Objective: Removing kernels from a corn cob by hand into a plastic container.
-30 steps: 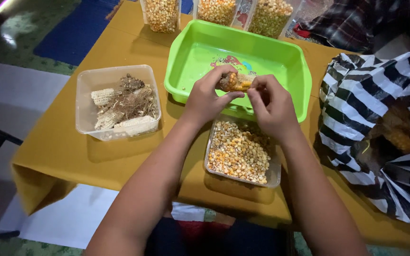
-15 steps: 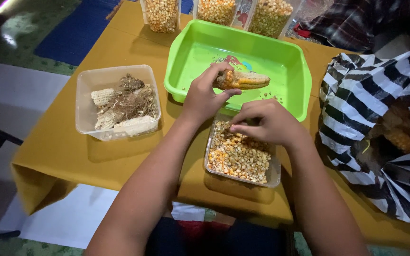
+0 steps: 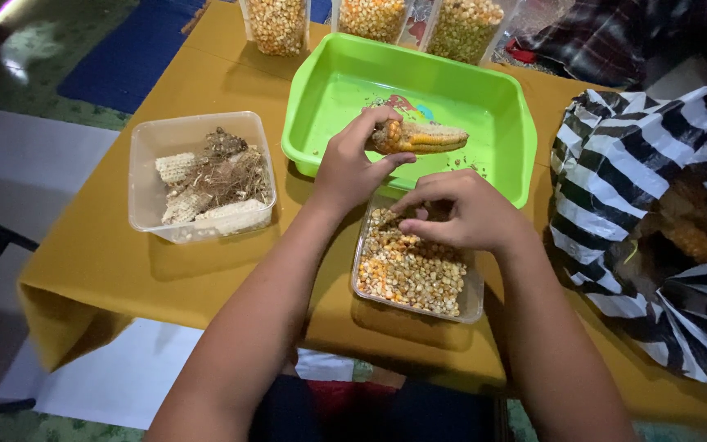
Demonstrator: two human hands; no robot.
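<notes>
Mustard tablecloth (image 3: 231,270) over tiled floor (image 3: 34,164) — left hand (image 3: 345,168) grips corn cob (image 3: 419,137), right hand (image 3: 464,213) pinches kernels (image 3: 407,270).

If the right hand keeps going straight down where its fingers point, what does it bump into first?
Most likely the loose corn kernels in the clear tub. The right hand hovers just over them, fingertips curled downward, though how close is hard to judge.

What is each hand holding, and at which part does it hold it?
The left hand grips the corn cob at its left end. The right hand rests over the kernel container; whether it pinches kernels cannot be told.
</notes>
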